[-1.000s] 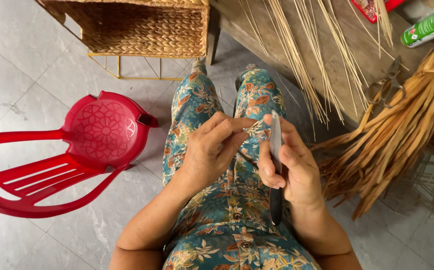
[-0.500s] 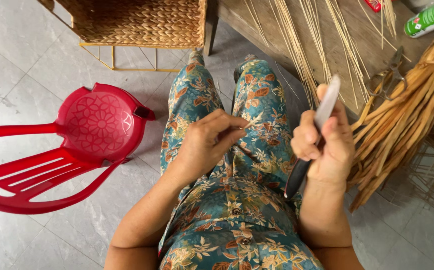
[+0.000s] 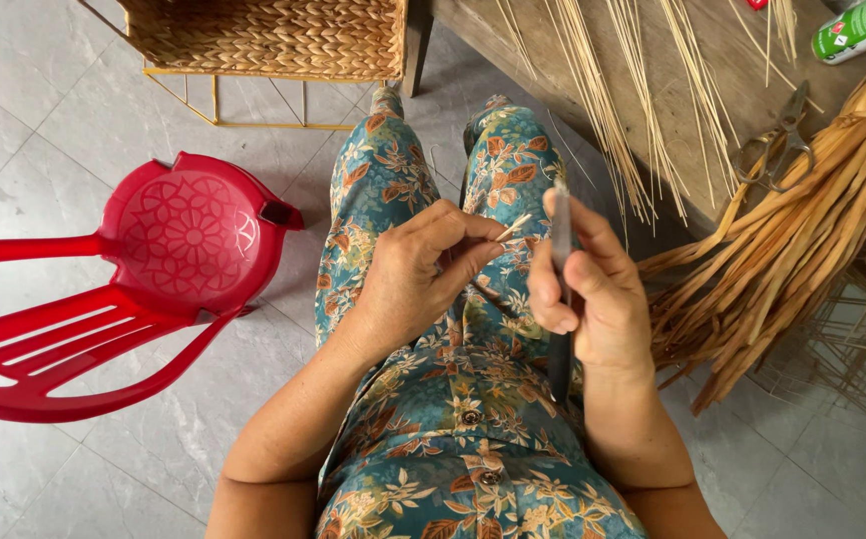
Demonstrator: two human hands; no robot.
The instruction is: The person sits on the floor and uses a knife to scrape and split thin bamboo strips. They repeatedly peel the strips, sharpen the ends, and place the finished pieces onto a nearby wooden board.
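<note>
Two hands are held over the lap. A thin pale strip (image 3: 513,228) is pinched between thumb and fingertips of the left hand (image 3: 418,274). A knife (image 3: 560,289) is gripped upright in the closed right hand (image 3: 593,289), just beside the strip. A red plastic chair (image 3: 104,289) is seen left; scissors (image 3: 777,150) and straw bundles (image 3: 792,250) lie right by the tabletop (image 3: 722,60).
</note>
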